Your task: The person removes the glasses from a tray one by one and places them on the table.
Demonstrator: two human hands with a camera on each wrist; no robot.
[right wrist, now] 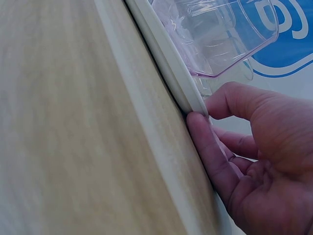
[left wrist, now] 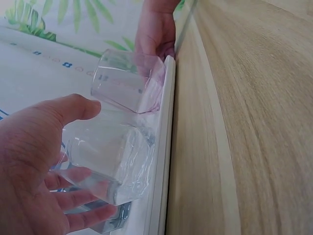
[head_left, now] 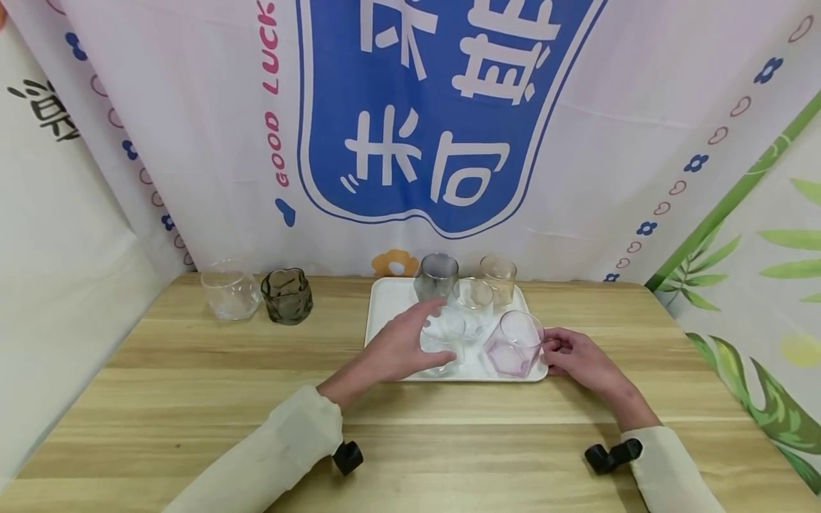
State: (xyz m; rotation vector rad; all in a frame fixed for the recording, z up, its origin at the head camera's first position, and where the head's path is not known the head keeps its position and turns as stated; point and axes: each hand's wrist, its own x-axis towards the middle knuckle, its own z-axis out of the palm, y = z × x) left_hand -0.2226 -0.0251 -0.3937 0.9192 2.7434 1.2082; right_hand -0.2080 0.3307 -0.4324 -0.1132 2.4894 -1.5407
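Observation:
My left hand (head_left: 400, 343) is spread in a wide C beside a clear glass (left wrist: 110, 152) near the front of a white tray (head_left: 385, 299). Its thumb and fingers stand apart around the glass, the fingers showing through it in the left wrist view. At the tray's front right corner, my right hand (right wrist: 274, 147) pinches the rim, thumb above and index finger at its underside. Close beside that hand is a pinkish glass (head_left: 515, 345) on the tray. Behind these two stand a grey glass (head_left: 436, 278), another clear glass (head_left: 474, 303) and an amber-tinted glass (head_left: 499, 278).
Left of the tray, a clear round glass (head_left: 231, 292) and a dark, wavy-rimmed glass (head_left: 286, 296) stand on the wooden table (head_left: 449, 456). A printed cloth (head_left: 212, 142) hangs right behind the table's back edge.

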